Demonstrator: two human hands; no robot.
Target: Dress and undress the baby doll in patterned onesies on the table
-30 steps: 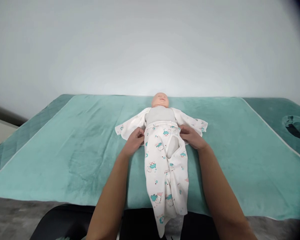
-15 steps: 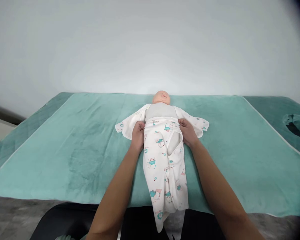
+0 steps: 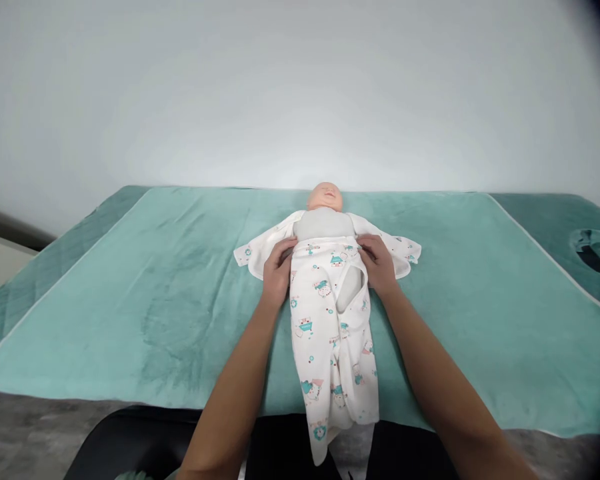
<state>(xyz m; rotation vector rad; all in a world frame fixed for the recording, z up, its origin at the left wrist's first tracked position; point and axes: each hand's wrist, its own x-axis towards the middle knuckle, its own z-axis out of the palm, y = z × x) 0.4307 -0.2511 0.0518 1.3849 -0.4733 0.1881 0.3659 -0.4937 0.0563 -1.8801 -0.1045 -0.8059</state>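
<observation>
A baby doll (image 3: pixel 324 197) lies on its back on a teal towel (image 3: pixel 155 300), head toward the wall. It wears a grey body and an open white printed top (image 3: pixel 260 250) spread to both sides. White printed trousers (image 3: pixel 333 333) cover its lower half, with the empty legs trailing toward me over the towel's near edge. My left hand (image 3: pixel 277 272) grips the trousers' waistband at the doll's left side as I see it. On the other side my right hand (image 3: pixel 377 264) grips the same waistband.
The towel covers a padded table with a darker teal cover (image 3: pixel 555 213). A face hole (image 3: pixel 597 250) shows in that cover at the right edge. A pale wall (image 3: pixel 300 87) rises just behind the table. Something black (image 3: pixel 130 447) sits below the near edge.
Both hands have slid up along the doll's sides, drawing the trousers' waistband higher over its belly. The empty trouser legs have moved up the towel with it.
</observation>
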